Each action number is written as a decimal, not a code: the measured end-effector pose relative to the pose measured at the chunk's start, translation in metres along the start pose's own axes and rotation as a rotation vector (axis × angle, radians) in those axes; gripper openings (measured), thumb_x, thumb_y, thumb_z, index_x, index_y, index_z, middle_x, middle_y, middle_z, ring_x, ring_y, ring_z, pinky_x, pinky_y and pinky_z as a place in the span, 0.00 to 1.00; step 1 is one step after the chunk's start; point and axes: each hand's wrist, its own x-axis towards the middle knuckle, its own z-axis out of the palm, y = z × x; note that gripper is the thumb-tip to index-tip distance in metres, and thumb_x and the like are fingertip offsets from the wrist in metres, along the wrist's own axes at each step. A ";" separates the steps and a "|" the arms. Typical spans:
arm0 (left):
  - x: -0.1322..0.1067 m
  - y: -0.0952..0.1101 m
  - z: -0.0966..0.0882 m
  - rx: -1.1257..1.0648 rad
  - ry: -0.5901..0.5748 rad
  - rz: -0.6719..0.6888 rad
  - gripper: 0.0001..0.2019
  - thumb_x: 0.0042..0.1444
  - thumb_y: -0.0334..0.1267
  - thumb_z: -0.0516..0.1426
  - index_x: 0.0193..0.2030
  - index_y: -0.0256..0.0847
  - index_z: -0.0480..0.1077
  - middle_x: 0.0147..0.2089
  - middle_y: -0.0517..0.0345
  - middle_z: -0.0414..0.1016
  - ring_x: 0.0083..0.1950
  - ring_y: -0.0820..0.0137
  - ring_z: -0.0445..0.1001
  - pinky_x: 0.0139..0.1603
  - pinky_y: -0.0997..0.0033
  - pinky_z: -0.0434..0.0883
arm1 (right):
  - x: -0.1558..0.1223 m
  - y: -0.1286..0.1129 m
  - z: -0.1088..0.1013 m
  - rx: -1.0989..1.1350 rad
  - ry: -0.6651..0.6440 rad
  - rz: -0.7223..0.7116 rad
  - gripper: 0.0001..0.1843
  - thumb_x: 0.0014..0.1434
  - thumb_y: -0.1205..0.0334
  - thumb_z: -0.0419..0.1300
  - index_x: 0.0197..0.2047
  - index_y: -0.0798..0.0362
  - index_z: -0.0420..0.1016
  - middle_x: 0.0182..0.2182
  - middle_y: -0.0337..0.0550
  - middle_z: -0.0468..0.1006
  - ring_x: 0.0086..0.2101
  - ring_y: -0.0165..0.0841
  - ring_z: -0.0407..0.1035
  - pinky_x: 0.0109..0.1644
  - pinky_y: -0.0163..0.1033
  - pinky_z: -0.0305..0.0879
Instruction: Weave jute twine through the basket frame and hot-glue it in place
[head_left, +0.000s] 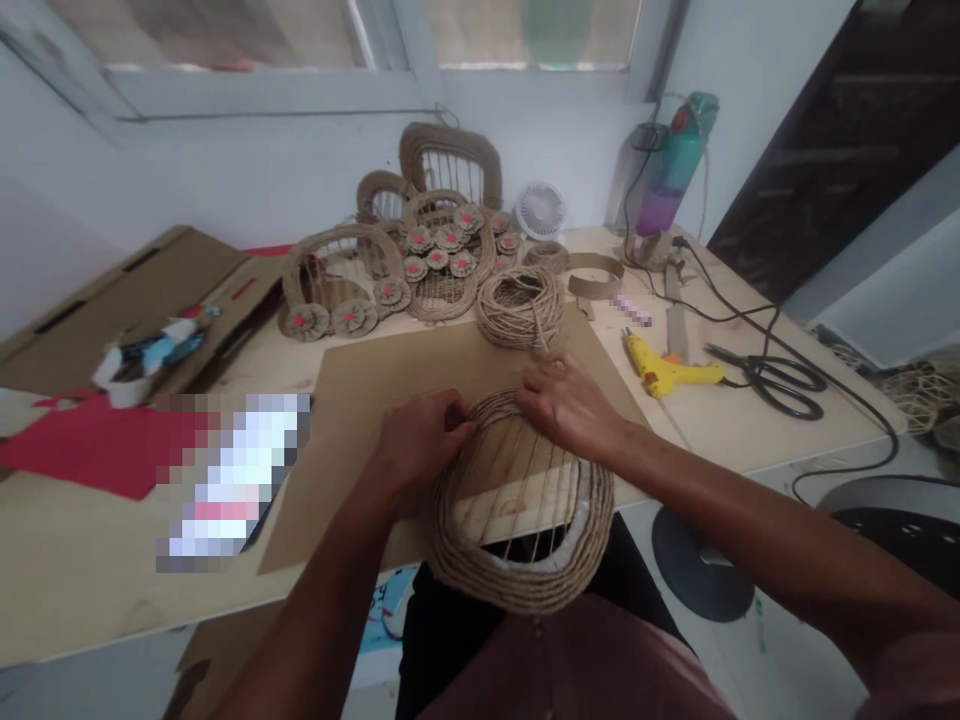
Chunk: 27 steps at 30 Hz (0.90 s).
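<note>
An oval frame wound with jute twine (517, 590) leans between my body and the table edge, with thin strands strung lengthwise across its opening. A white strip shows along its inner rim at the lower right. My left hand (424, 435) is closed on the frame's upper left rim. At the top, my right hand (562, 400) is closed with its fingers pinched near the rim, by a strand of twine. That strand seems to lead to a coil of jute twine (517, 305) just beyond. Both sets of fingertips are partly hidden. Brown cardboard (360, 400) lies under the work.
Jute-wrapped frames with flowers (442, 250) stand along the wall beside a small white fan (541, 210). To the right lie a yellow glue gun (667, 368), black-handled scissors (780, 380) and cables. Leftward are a blurred-out phone (240, 480), red sheet (112, 440) and cardboard box (135, 290).
</note>
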 end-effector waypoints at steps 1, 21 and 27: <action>0.001 0.000 0.000 -0.005 -0.001 0.000 0.07 0.55 0.42 0.55 0.34 0.44 0.71 0.34 0.58 0.79 0.37 0.64 0.76 0.35 0.69 0.62 | 0.000 -0.001 -0.001 0.005 0.000 0.012 0.12 0.66 0.66 0.54 0.34 0.54 0.77 0.32 0.42 0.76 0.35 0.34 0.65 0.52 0.46 0.49; 0.015 0.001 -0.002 0.060 -0.038 0.001 0.12 0.55 0.49 0.54 0.32 0.43 0.70 0.31 0.58 0.77 0.36 0.64 0.74 0.32 0.69 0.60 | -0.002 -0.006 0.006 0.087 -0.014 0.185 0.08 0.64 0.67 0.55 0.35 0.55 0.76 0.34 0.45 0.77 0.37 0.36 0.66 0.48 0.45 0.49; 0.017 0.004 -0.001 0.115 -0.050 -0.004 0.11 0.55 0.48 0.55 0.32 0.44 0.69 0.30 0.58 0.76 0.34 0.66 0.74 0.32 0.70 0.58 | 0.001 -0.007 0.007 0.085 -0.039 0.194 0.09 0.63 0.68 0.55 0.36 0.55 0.77 0.36 0.48 0.78 0.39 0.38 0.67 0.47 0.46 0.49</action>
